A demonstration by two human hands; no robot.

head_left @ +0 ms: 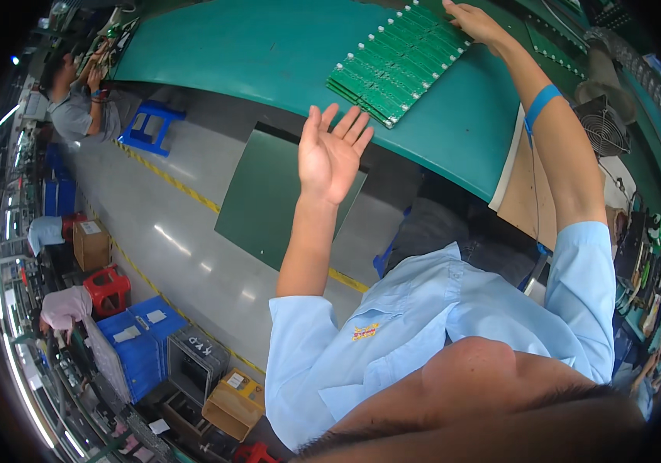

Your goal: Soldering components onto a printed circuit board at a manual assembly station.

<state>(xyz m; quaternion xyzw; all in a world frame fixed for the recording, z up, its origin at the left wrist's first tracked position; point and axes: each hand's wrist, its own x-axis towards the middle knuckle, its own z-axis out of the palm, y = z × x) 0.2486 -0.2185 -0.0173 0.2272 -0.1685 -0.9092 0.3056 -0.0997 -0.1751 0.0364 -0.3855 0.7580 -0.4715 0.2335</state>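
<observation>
Looking across the green surface (269, 54), I see the row of green circuit boards (396, 65) lying near its far side, my right hand (476, 23) resting open-gripped on their far end, my left hand (332, 154) spread, holding nothing.

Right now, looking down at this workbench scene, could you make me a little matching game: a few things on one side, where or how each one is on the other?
Things:
1. left hand
2. right hand
3. circuit boards
4. blue wrist strap

Places or states:
A. laid out in a row on the green table
B. wrapped around the right forearm
C. open, palm showing, raised in the air holding nothing
D. resting at the far edge of the boards

Pairs: 1-C, 2-D, 3-A, 4-B
</observation>
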